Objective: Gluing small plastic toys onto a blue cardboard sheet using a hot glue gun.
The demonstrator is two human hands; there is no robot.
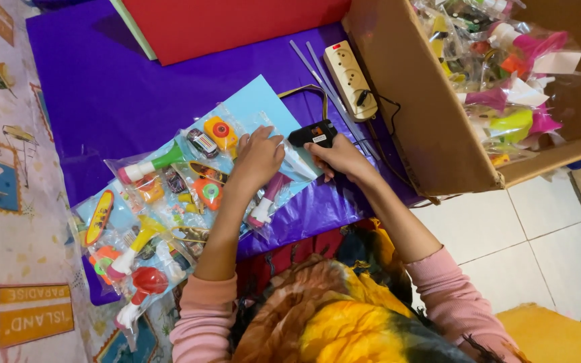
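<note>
My right hand (339, 158) grips a black glue gun (313, 134), its nozzle pointing left toward a clear plastic toy packet (284, 168). My left hand (258, 156) presses down on that packet, which lies on a light blue card (258, 99). The packet holds a pink toy trumpet (265, 202). More clear packets (169, 181) of small colourful toys overlap to the left: a green trumpet, an orange toy camera, little cars. All of it rests on a purple sheet (102, 101).
A cream power strip (350, 79) with the gun's cord plugged in lies beside two glue sticks (317, 67). An open cardboard box (432, 134) full of bagged toys stands at right. Red paper (223, 23) lies at the back. White floor tiles (546, 235) show at the right.
</note>
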